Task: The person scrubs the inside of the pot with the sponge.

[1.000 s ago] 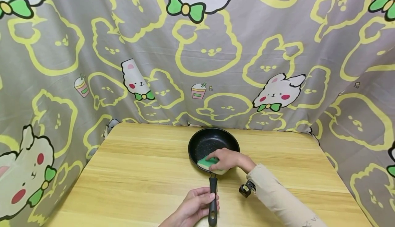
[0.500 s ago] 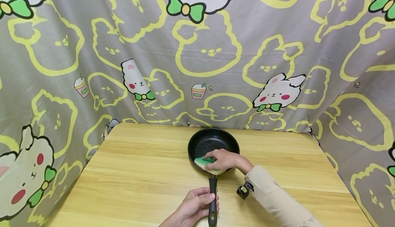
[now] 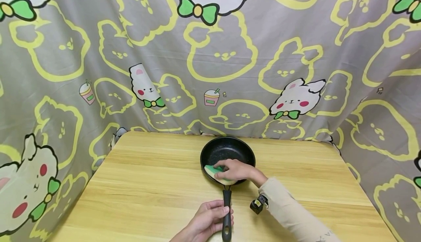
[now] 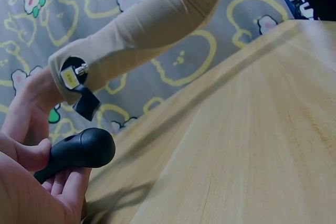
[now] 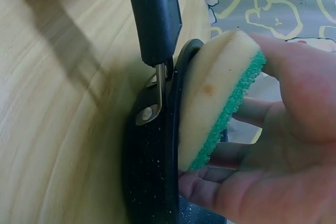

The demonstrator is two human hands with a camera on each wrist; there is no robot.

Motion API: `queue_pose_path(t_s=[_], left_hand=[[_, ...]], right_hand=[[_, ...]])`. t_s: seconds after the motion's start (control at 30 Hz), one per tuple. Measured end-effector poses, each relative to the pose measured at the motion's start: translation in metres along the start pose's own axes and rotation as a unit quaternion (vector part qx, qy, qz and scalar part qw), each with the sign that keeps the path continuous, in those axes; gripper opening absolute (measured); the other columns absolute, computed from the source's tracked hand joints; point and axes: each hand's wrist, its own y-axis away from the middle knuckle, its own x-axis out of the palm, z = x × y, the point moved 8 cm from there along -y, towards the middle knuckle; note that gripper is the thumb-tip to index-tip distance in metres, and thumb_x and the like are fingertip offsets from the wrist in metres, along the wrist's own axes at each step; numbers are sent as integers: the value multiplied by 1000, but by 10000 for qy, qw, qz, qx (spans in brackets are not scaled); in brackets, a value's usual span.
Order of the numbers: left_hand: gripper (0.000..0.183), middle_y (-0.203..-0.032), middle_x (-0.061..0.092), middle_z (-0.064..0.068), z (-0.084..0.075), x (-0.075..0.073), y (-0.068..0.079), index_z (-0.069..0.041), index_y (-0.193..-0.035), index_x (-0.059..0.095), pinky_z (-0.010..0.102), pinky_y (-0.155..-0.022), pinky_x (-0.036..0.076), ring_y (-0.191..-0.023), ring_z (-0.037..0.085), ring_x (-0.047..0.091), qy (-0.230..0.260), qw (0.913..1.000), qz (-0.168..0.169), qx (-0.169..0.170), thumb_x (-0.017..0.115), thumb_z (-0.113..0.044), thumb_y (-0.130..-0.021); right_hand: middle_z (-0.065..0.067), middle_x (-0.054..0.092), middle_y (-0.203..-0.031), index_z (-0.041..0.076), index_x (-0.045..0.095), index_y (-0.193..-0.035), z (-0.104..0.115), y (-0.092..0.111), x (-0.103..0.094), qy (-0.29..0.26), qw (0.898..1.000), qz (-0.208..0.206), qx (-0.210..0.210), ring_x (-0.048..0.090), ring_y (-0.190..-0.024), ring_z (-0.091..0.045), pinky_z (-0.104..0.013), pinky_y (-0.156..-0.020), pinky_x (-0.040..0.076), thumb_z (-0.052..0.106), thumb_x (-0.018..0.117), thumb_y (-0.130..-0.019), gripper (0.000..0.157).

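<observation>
A black frying pan (image 3: 223,148) sits on the wooden table with its handle (image 3: 227,198) toward me. My left hand (image 3: 207,220) grips that handle, thumb laid along its top and fingers beneath. Its rounded black end (image 4: 97,148) juts past the thumb in the left wrist view. My right hand (image 3: 236,169) holds a two-layer sponge (image 3: 212,171) inside the near part of the pan. In the right wrist view, the sponge's cream layer (image 5: 210,87) faces the pan's near wall (image 5: 152,166), and its green scouring layer (image 5: 231,111) is toward the palm.
The wooden table (image 3: 148,183) reaches back to a grey patterned curtain (image 3: 164,52) that hangs behind and on both sides. Strapped at the right sleeve's cuff is a small black camera mount (image 3: 258,203). The right forearm (image 3: 296,209) crosses over the table's right half.
My right hand has slid the sponge a little to the left along the pan's near side, the forearm shifting with it. The left hand and the pan stay in place.
</observation>
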Motion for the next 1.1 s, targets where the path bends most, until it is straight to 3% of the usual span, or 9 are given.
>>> queue_pose_path(t_s=[0.17,0.37,1.1], left_hand=[[41,-108,70,14,1,0,-1,11,-134,53,42,-91,59,-98,24,72,24,10000,38,10,67,-7,-99],[41,-107,71,14,1,0,-1,11,-134,53,42,-91,59,-97,23,72,8,10000,48,-18,66,-8,-100],[42,-111,70,17,2,-1,-3,12,-135,52,44,-91,59,-99,25,71,18,10000,-26,-46,66,-6,-100]], right_hand=[[-9,68,-112,14,66,-135,-4,-4,2,-154,9997,-103,139,59,-94,-19,-38,-81,51,38,68,-97,44],[-8,68,-114,16,64,-137,-7,-6,4,-495,9983,-143,270,62,-100,-19,-40,-83,53,39,67,-99,45],[-5,67,-101,16,63,-137,-12,-22,9,-872,9950,-450,182,60,-87,-16,-32,-72,50,39,69,-97,47]])
